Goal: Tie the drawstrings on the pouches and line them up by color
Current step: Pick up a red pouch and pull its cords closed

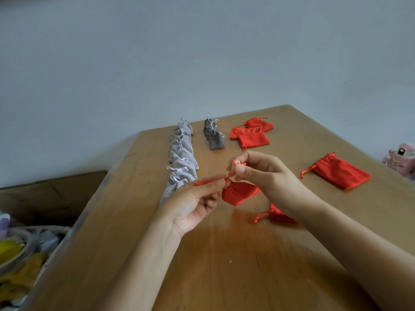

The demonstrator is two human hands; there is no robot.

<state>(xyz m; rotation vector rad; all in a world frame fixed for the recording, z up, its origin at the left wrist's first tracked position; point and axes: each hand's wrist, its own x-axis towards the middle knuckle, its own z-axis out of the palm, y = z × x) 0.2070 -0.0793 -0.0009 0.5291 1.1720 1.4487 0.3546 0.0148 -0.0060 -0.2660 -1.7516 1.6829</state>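
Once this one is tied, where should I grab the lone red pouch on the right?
Probably pinch the neck, coming from its left with the right hand. The pouch lies flat, with neck and drawstrings at that end.

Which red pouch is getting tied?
The red pouch hanging between the left hand and right hand, which pinch its drawstrings. The other red pouches lie on the table.

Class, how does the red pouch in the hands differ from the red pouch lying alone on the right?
The held pouch is bunched at its mouth, its strings pinched by the left hand and right hand; the lone pouch lies flat on the table, untouched, strings loose. Both are red drawstring pouches.
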